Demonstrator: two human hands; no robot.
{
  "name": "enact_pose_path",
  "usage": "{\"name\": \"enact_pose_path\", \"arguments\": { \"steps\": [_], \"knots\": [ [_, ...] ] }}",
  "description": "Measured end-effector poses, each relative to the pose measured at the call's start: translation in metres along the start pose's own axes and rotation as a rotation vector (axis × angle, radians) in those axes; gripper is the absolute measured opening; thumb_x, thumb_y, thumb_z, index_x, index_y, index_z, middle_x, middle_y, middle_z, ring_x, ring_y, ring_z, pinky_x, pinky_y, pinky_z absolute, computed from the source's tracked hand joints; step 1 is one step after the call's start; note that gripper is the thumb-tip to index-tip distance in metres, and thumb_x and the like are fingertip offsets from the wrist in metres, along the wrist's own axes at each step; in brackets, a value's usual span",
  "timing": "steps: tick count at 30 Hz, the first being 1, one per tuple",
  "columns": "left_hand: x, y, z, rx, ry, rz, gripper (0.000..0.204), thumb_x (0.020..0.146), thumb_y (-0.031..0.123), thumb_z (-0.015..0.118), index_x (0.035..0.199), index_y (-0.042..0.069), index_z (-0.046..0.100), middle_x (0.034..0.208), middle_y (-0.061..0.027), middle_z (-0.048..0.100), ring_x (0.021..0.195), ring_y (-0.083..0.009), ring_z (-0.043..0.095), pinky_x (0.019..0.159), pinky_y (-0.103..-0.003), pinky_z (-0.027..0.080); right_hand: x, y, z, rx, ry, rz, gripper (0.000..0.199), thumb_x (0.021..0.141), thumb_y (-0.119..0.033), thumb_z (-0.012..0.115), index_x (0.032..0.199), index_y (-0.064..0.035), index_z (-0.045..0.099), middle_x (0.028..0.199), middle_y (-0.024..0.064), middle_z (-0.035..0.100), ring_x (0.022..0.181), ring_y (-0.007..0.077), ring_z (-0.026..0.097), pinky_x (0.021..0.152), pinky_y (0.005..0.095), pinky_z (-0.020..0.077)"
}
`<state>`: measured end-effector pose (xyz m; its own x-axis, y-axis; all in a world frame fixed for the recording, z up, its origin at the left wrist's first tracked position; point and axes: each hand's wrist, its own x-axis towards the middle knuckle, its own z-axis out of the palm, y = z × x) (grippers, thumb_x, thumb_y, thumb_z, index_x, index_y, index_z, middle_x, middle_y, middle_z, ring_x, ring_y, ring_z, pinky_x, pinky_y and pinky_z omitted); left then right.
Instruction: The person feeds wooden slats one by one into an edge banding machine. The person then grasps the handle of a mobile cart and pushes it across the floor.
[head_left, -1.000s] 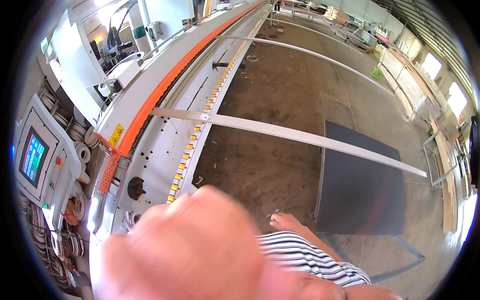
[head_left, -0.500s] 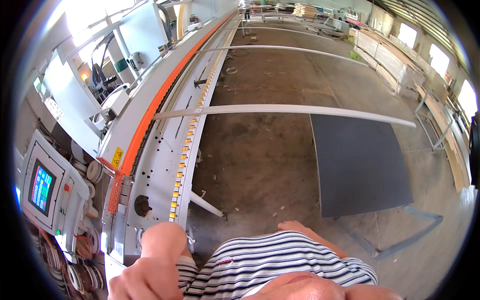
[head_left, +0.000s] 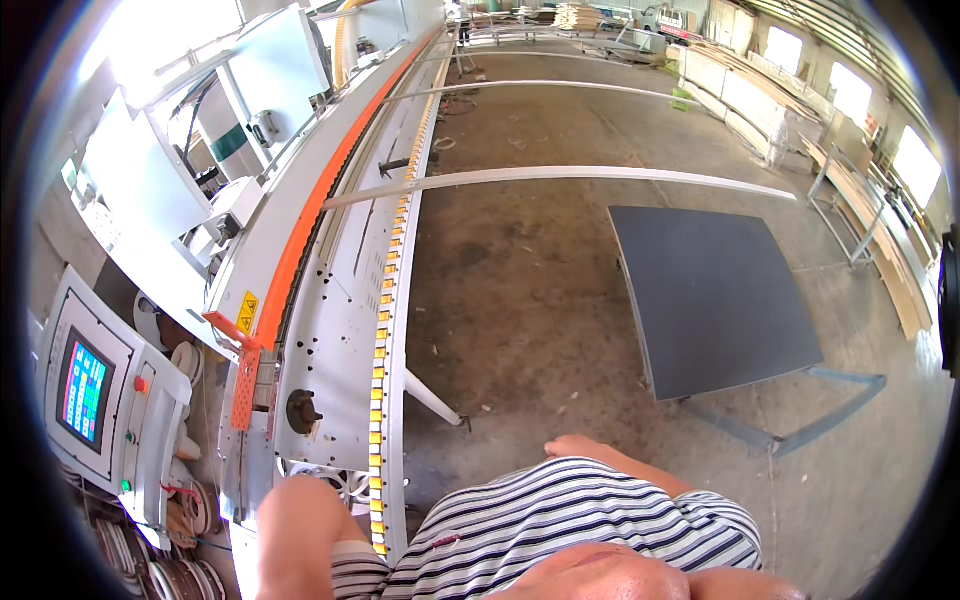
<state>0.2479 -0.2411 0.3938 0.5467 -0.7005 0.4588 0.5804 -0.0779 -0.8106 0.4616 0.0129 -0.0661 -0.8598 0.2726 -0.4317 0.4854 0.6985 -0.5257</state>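
My right hand (head_left: 573, 447) shows small in front of my striped shirt, its forearm coming in from the right. It is over the floor, with nothing visible in it, and its fingers are too hidden to read. My left arm (head_left: 300, 535) is bent at the lower left beside the near end of a long edge-banding machine (head_left: 335, 400). The left hand itself lies outside the picture. A row of yellow rollers (head_left: 378, 395) runs along the machine's side rail. Off to the right, a dark grey panel (head_left: 715, 300) rests on a low metal frame (head_left: 840, 410).
A control panel with a lit screen (head_left: 88, 385) stands at the left. Long pale support bars (head_left: 600, 173) stretch out from the machine across the floor. Stacked boards (head_left: 750, 95) line the right side. Rolls of edging strip (head_left: 185, 580) lie below the control panel.
My left hand has dropped out of the picture at the lower left. The view has shifted, so the grey panel and bars sit higher. My right hand stays near my body.
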Motion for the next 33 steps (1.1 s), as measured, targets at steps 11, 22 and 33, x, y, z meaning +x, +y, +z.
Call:
{"name": "enact_pose_path", "arguments": {
  "steps": [11, 22, 33],
  "knots": [
    [-0.157, 0.104, -0.022, -0.325, -0.965, -1.599, 0.021, 0.079, 0.007, 0.067, 0.097, 0.004, 0.057, 0.087, -0.0098, 0.06, 0.077, -0.0255, 0.058, 0.065, -0.032, 0.045, -0.033, -0.002, 0.015, 0.008, 0.042, 0.203, 0.034, 0.09, -0.037, 0.052, 0.104, -0.008, 0.063, 0.102, 0.0184, 0.066, 0.099, 0.0362, 0.061, 0.081, 0.0461, 0.0495],
    [-0.229, 0.259, -0.049, -1.144, -1.958, -1.026, 0.039, 0.088, 0.039, 0.058, 0.11, 0.007, 0.057, 0.106, -0.0173, 0.062, 0.1, -0.0374, 0.061, 0.082, -0.048, 0.049, -0.109, -0.024, 0.023, 0.222, 0.242, 0.325, 0.03, 0.088, -0.034, 0.059, 0.098, -0.0071, 0.064, 0.104, 0.0174, 0.062, 0.101, 0.0345, 0.058, 0.085, 0.043, 0.0468],
    [-0.22, 0.367, -0.048, -1.495, -1.809, -1.909, 0.036, 0.097, 0.04, 0.044, 0.105, 0.007, 0.057, 0.105, -0.0182, 0.064, 0.101, -0.0378, 0.06, 0.084, -0.047, 0.048, -0.323, 0.053, -0.062, -0.24, 1.408, 0.611, 0.021, 0.085, -0.019, 0.062, 0.1, -0.004, 0.057, 0.104, 0.0162, 0.057, 0.102, 0.0367, 0.054, 0.085, 0.0466, 0.0443]
  ]
}}
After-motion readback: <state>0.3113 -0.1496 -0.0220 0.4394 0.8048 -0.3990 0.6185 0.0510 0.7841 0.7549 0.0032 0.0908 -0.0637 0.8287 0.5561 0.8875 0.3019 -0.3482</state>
